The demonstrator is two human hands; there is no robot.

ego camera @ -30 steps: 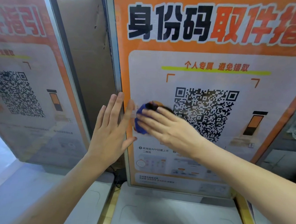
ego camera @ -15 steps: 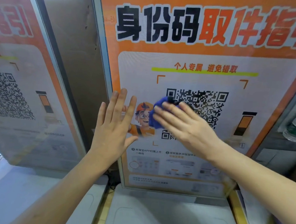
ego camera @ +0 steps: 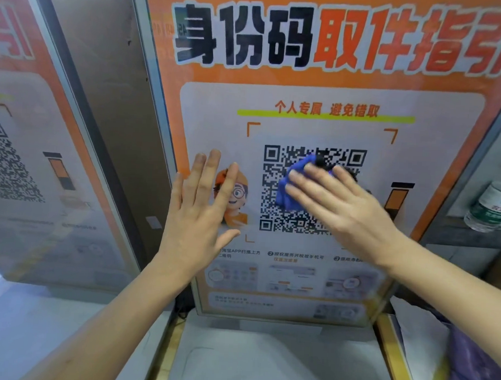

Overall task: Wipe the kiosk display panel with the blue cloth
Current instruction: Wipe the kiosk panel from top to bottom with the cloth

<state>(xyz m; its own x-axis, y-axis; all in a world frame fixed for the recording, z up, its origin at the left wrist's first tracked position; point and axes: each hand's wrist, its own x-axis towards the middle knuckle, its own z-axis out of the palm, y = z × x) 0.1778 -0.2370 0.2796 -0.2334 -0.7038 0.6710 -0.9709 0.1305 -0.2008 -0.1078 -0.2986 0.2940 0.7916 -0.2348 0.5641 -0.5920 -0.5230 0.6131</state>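
Note:
The kiosk display panel [ego camera: 329,106] stands upright in front of me, orange with a white field, a QR code and large characters on top. My right hand [ego camera: 341,206] lies flat with straight fingers on the blue cloth [ego camera: 294,180], pressing it against the QR code in the panel's middle. Most of the cloth is hidden under the fingers. My left hand [ego camera: 201,213] rests flat and spread on the panel's left part, over its metal frame and the cartoon figure.
A second, similar orange panel [ego camera: 41,164] stands angled at the left, with a brown cardboard wall [ego camera: 118,95] between the two. A plastic water bottle [ego camera: 492,208] stands on a shelf at the right. Grey kiosk surfaces [ego camera: 278,362] lie below the panels.
My right hand has slid the blue cloth rightward, from the panel's left edge onto the QR code. My left hand has stayed flat on the left part of the panel.

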